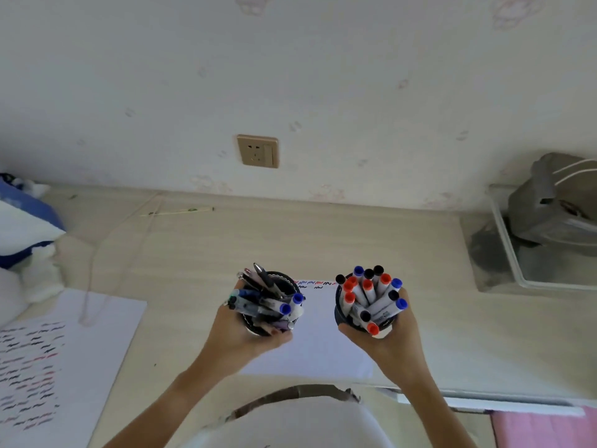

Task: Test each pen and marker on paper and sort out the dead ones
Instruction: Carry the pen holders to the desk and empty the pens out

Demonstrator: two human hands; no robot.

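Two dark cups held up over the pale wood surface [355, 240], one in each hand. Left hand [245, 331] wrapped round the cup of pens [268, 302], grip pressed tight on its side and bottom, thumb on the near rim. Pens and a few blue-capped markers sticking up and leaning out over the fingers. Right hand [387, 337] wrapped round the cup of markers [368, 302], grip pressed tight too, fingers on the far right side. Red, blue and black caps fanned out on top, above the palm. Between and under both cups, a white sheet of paper [316, 337] flat on the surface, with small squiggles along its far edge. Off to the left, another sheet [64, 357] full of dark and red squiggles. On the wall behind, a socket [257, 151].
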